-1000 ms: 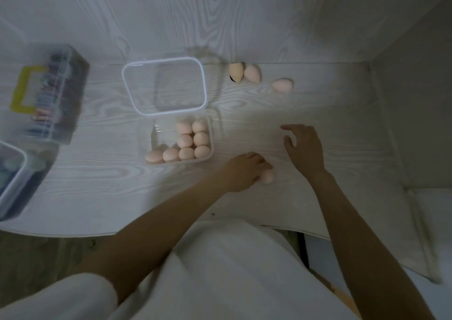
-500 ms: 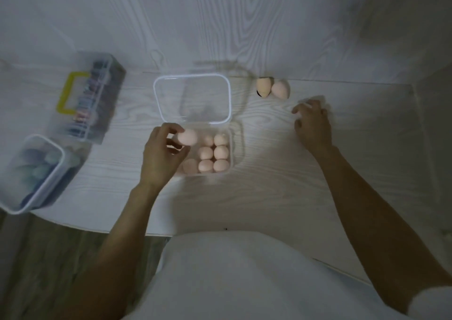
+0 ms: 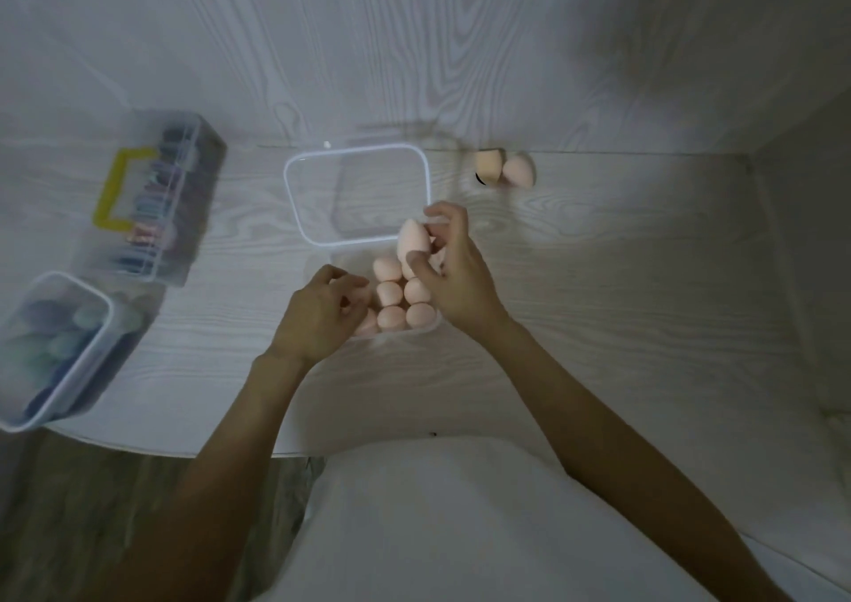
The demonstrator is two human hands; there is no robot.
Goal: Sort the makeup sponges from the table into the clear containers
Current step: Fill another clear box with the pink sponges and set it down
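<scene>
A small clear container [image 3: 430, 328] in the middle of the table holds several peach makeup sponges [image 3: 390, 292]; its open lid [image 3: 294, 205] lies flat just behind it. My right hand [image 3: 453, 279] pinches one peach sponge [image 3: 411, 243] above the container's back right corner. My left hand [image 3: 317, 318] is over the container's left side with fingers curled round another peach sponge [image 3: 367, 321], which is mostly hidden. Two more peach sponges [image 3: 488, 168] [image 3: 519, 171] lie together on the table by the back wall.
At the left stands a clear case with a yellow handle [image 3: 120, 192], filled with dark items. An open clear tub [image 3: 103, 325] of blue and green sponges sits at the front left corner. The table's front edge [image 3: 230, 449] runs close to my body. A wall [image 3: 806, 256] bounds the right side.
My right hand took a sponge from the back of the table and brought it over the container. My left hand lowered its sponge into the container's left side.
</scene>
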